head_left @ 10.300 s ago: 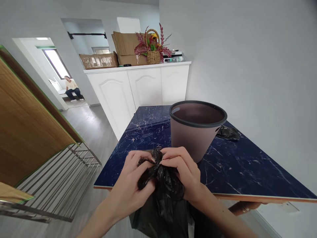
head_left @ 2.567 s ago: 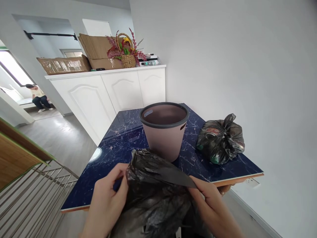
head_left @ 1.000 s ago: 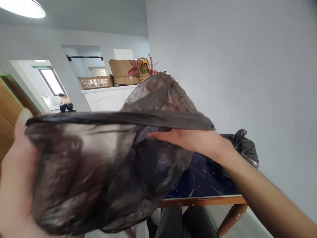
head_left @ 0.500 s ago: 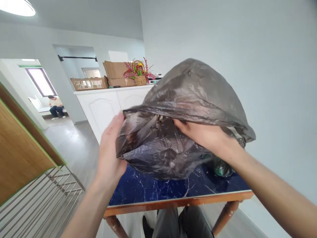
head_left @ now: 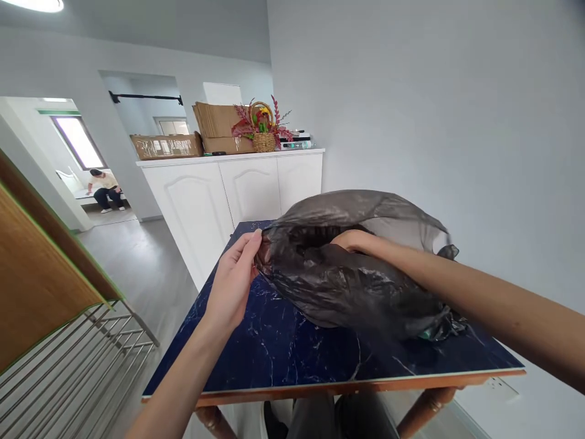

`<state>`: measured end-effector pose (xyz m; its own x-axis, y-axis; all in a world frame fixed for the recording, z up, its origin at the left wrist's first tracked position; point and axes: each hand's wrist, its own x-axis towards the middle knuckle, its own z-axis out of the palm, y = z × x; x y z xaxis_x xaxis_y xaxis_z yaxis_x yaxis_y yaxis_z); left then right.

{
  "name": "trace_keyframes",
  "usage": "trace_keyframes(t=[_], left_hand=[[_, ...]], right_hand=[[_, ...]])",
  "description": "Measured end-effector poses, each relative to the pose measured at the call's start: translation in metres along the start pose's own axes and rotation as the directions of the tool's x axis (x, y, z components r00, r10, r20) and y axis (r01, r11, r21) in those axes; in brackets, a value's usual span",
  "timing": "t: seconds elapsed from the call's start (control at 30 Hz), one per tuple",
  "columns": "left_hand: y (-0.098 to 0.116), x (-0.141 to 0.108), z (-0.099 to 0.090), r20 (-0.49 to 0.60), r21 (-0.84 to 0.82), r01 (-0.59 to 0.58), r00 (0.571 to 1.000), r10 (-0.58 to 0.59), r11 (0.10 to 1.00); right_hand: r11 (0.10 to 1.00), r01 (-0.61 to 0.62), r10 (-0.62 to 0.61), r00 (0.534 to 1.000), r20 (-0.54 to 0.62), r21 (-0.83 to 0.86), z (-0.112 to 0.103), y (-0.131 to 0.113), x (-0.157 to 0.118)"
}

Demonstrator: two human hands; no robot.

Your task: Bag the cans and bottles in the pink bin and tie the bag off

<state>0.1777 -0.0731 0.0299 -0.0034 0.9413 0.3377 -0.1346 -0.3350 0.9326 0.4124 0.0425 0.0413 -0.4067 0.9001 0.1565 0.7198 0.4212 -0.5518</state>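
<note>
- Head view, the bag: taking the thin black bag (head_left: pixel 347 286) as the clock's centre, it is spreading over the table (head_left: pixel 315 366), its mouth gaping toward the wearer; the film is hiding whatever may be standing beneath it, and whether it is touching the tabletop is impossible to tell.
- Head view, left hand: at 9 o'clock the left hand (head_left: pixel 232 274) is pinching the bag's edge between thumb and fingers.
- Head view, right hand: the forearm is lying across from 4 o'clock, and the right hand (head_left: pixel 351 239) is sitting inside the mouth; its fingers are hiding in the folds, so whether they are gripping film or spreading open cannot be told.
- Head view, neighbours: a second black bag (head_left: pixel 450 326) is lying at 4 o'clock, partly hiding behind the first and the arm; whether the two are touching is unclear. The white cupboard (head_left: pixel 249 189), bearing a flower basket (head_left: pixel 264 141), is standing toward 11 o'clock. A metal rack (head_left: pixel 105 341) is standing between 8 and 9, and a seated person (head_left: pixel 106 186) is showing far off between 9 and 10.
- Head view, risks: the film is looking thin, so a fingertip pushing too hard inside could be tearing it. The left pinch is holding only a small gather, so a sharp tug could be freeing that edge and letting the mouth collapse. The forearm, passing close over the second bag, could be nudging it along the table.
</note>
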Motion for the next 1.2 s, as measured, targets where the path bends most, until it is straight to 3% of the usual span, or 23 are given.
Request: trace_keyframes(t=[0.13,0.23,0.37,0.47,0.57,0.67,0.73,0.83,0.9,0.97,1.07,1.13,1.2], left_hand=[[-0.006,0.012,-0.005,-0.019,0.009,0.033,0.999,-0.033,0.999],[-0.011,0.022,-0.009,-0.070,-0.031,0.023,0.997,-0.026,0.999],[-0.021,0.035,-0.015,-0.157,-0.054,-0.005,0.988,-0.004,0.999],[-0.032,0.045,-0.019,-0.205,-0.018,-0.014,0.979,0.010,1.000],[-0.048,0.058,-0.023,-0.245,0.067,0.000,0.969,0.017,0.998],[-0.069,0.079,-0.026,-0.249,0.149,0.015,0.968,0.023,0.989],[-0.086,0.093,-0.028,-0.235,0.191,0.052,0.972,-0.006,0.980],[-0.112,0.109,-0.030,-0.186,0.250,0.154,0.976,-0.109,0.956],[-0.126,0.111,-0.034,-0.109,0.310,0.227,0.973,-0.203,0.923],[-0.133,0.107,-0.039,-0.014,0.383,0.274,0.957,-0.291,0.882],[-0.134,0.096,-0.049,0.091,0.467,0.255,0.939,-0.333,0.847],[-0.131,0.090,-0.053,0.117,0.486,0.186,0.955,-0.274,0.854],[-0.127,0.085,-0.053,0.131,0.469,0.093,0.976,-0.173,0.878]], right_hand=[[0.996,-0.090,0.085,0.959,0.272,0.005,-0.018,0.001,0.008],[0.987,-0.088,0.035,0.934,0.356,0.134,-0.044,0.003,0.000],[0.914,-0.009,-0.130,0.941,0.313,0.406,-0.072,0.009,-0.022],[0.843,0.032,-0.124,0.983,0.135,0.537,-0.078,0.026,-0.024],[0.770,0.070,-0.015,0.996,-0.092,0.634,-0.070,0.055,-0.009],[0.748,0.041,0.140,0.966,-0.218,0.662,-0.054,0.081,0.009],[0.726,-0.015,0.192,0.964,-0.182,0.688,-0.044,0.092,0.016],[0.647,-0.194,0.252,0.967,0.034,0.737,-0.032,0.102,0.015],[0.568,-0.320,0.298,0.939,0.173,0.758,-0.025,0.107,0.010],[0.507,-0.379,0.324,0.916,0.236,0.774,-0.019,0.111,0.002],[0.450,-0.384,0.337,0.909,0.245,0.806,-0.009,0.112,-0.014],[0.412,-0.339,0.332,0.920,0.207,0.846,-0.003,0.106,-0.026],[0.406,-0.217,0.298,0.950,0.096,0.888,0.004,0.097,-0.039]])
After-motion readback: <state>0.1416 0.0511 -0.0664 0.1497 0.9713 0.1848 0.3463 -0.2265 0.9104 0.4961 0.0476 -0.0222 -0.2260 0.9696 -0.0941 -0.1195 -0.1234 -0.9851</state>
